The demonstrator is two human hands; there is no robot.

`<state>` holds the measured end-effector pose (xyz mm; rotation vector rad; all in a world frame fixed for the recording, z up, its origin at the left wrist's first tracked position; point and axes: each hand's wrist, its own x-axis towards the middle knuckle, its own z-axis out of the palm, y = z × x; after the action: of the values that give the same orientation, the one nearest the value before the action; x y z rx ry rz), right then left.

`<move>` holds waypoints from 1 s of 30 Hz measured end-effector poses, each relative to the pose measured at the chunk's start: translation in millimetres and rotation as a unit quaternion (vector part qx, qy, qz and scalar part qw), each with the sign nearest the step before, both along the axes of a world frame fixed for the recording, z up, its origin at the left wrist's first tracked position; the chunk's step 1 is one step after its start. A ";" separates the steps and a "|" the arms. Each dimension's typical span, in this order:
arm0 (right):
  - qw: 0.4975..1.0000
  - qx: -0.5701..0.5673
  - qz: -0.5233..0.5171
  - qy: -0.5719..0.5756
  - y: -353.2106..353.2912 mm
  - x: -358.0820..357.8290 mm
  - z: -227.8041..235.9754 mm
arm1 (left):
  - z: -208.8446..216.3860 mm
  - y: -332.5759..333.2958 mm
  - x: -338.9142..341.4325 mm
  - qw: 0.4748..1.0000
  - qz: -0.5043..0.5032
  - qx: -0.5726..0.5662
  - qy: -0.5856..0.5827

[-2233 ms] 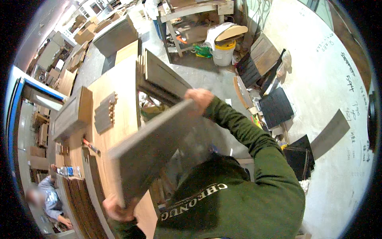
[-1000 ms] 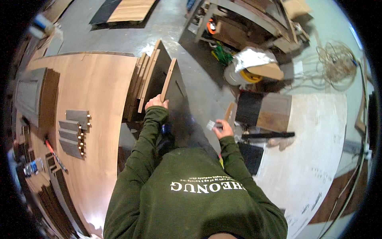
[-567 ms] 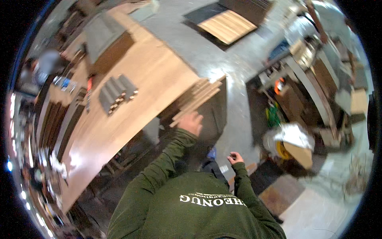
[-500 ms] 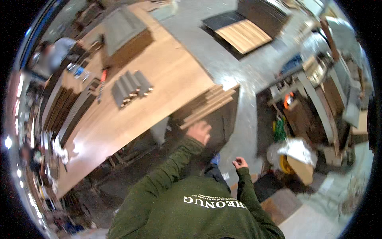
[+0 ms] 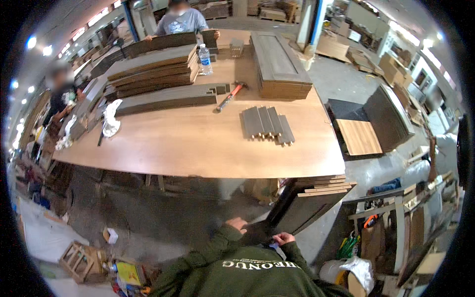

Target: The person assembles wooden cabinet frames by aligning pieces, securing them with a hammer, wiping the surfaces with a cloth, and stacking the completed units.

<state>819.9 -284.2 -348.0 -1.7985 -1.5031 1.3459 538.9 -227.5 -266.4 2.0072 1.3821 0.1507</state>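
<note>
My left hand (image 5: 237,224) hangs in front of my body, below the table's near edge, fingers loosely apart and holding nothing I can see. Close to my torso is my right hand (image 5: 283,238), its fingers slightly bent and apart, also with nothing visible in it. Just beyond both hands, a stack of dark panels (image 5: 319,210) with light wooden edges leans under the near right corner of the wooden table (image 5: 198,156). On the tabletop lie several short grey strips with pegs (image 5: 267,123) and a red-handled hammer (image 5: 230,98).
Stacked grey boards (image 5: 153,74), a water bottle (image 5: 205,59), framed panels (image 5: 282,62) and a white cloth (image 5: 112,119) occupy the table. One person (image 5: 180,22) stands behind it, another (image 5: 62,96) at its left. A rack of boards (image 5: 401,222) and a bucket (image 5: 331,271) are at right.
My view has swung round to face the table more squarely. My left hand has drawn back from the leaning panels' light edges toward my body, and my right hand now sits nearer my torso.
</note>
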 end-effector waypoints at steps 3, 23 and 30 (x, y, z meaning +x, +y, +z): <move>0.988 0.073 0.098 0.095 50.6 -47.3 -9.8 | -13.3 8.2 -60.1 0.998 0.051 -0.010 -0.031; 0.875 0.265 -0.122 -0.386 383.5 -162.3 195.1 | 28.6 -35.6 -358.6 0.837 0.505 0.096 -0.185; 0.903 0.109 -0.166 -0.380 420.1 -202.6 172.4 | 99.8 130.3 -326.6 0.933 0.334 0.063 -0.120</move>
<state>617.3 135.9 -175.5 -2.4171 -1.4957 0.2795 212.3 -97.1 -166.6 1.4682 1.8673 0.7772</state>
